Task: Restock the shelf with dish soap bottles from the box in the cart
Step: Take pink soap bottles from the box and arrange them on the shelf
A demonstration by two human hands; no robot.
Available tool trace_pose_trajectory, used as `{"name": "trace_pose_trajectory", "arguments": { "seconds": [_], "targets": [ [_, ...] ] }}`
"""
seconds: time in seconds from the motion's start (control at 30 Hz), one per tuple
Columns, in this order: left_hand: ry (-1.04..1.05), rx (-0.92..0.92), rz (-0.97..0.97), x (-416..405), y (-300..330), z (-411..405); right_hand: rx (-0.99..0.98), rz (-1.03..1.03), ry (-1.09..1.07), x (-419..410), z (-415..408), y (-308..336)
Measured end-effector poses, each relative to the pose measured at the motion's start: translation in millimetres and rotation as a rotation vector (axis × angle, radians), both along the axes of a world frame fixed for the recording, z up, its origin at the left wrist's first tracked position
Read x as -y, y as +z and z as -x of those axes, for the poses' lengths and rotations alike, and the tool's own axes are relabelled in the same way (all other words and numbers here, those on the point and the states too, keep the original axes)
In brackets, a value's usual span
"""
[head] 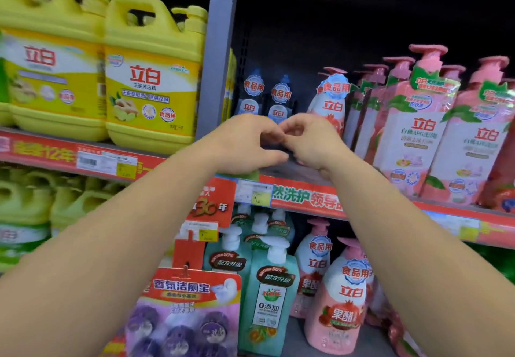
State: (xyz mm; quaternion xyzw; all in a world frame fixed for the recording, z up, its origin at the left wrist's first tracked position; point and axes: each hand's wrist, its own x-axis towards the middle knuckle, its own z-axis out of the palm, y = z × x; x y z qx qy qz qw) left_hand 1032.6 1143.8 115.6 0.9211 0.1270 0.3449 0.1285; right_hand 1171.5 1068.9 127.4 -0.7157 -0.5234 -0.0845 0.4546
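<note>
A: Where do we see the soap bottles?

B: We see two dark bottles [264, 100] with blue caps standing far back on the shelf [301, 172], near its left end, just right of the grey post [214, 58]. Our hands cover their lower halves.

A: And the hands?

B: Both reach in over the front edge of that shelf. The left hand [245, 144] has its fingers curled, the thumb out below. The right hand [309, 142] is curled too, its fingertips meeting the left's. Something dark shows between them, but we cannot tell whether either hand grips it or what it is.

A: What stands beside the dark bottles?

B: To their right a pink pump bottle [328, 105], then a row of taller pink bottles [412, 133] filling the shelf to its right end. A red strip with price tags [255, 193] runs along the front edge.

A: Left of the post?

B: Yellow jugs [150, 77] with handles stand at the front edge of the neighbouring shelf, with green jugs [25, 211] on the level below.

A: And under our shelf?

B: We see teal pump bottles [267, 301] with white heads, and rounder pink ones [340, 303] just right of them. A red hanging strip carries a purple pack [181, 317] in front of the post, at the lower left of those bottles.
</note>
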Motion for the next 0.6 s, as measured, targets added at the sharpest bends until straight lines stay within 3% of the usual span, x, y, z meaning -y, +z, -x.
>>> {"name": "trace_pose_trajectory", "arguments": {
  "seconds": [0.13, 0.27, 0.43, 0.6],
  "targets": [
    [0.077, 0.127, 0.091, -10, -20, 82, 0.120, -0.008, 0.141, -10, 82, -6],
    [0.313, 0.121, 0.178, -37, -63, 210, 0.222, 0.092, 0.324, -54, 197, -37],
    [0.839, -0.223, 0.151, -81, -128, 386, 0.338, 0.283, 0.491, -139, 376, -117],
    [1.189, -0.478, 0.252, -95, -209, 545, 0.467, 0.410, 0.667, -187, 545, -202]
  ]
}}
